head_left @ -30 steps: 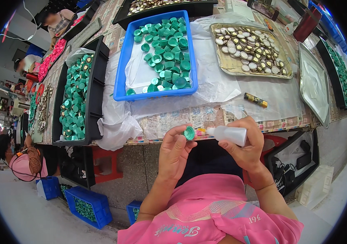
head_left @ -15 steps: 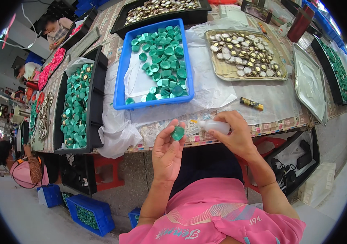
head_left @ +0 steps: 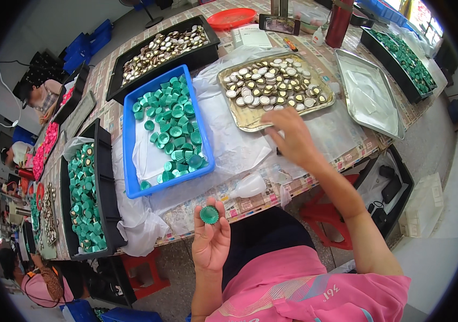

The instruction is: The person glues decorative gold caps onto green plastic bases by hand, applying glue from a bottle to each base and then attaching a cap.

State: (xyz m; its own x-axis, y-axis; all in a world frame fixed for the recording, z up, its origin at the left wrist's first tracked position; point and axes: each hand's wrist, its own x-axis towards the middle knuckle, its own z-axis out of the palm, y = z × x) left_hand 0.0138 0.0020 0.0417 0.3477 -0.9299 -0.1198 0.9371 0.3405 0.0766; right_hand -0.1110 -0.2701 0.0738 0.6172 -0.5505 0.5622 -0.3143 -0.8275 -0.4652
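Observation:
My left hand point(head_left: 211, 248) is closed on a small green fluted foil cup point(head_left: 209, 214), its hollow side facing up, just off the table's front edge. Over the near edge of a worn metal tray point(head_left: 246, 124) hovers my right hand point(head_left: 292, 137), with nothing visible in it and its fingers apart. Several round discs point(head_left: 264, 80), some white and some gold-topped, lie in that tray. A white squeeze bottle point(head_left: 250, 185) lies on its side at the table edge between my hands. Many green foil cups point(head_left: 175, 131) fill the blue tray point(head_left: 127, 147) to the left.
A black crate point(head_left: 105, 188) of filled green cups stands left; another black tray point(head_left: 112, 86) of discs is behind. To the right are a bare metal tray point(head_left: 366, 80), a dark red flask point(head_left: 339, 24) and a propped phone point(head_left: 279, 24). Co-workers sit far left.
My right hand has let go of the squeeze bottle, now lying on the table, and moved up to the disc tray. My left hand, with the cup, is lower in view. The view has shifted.

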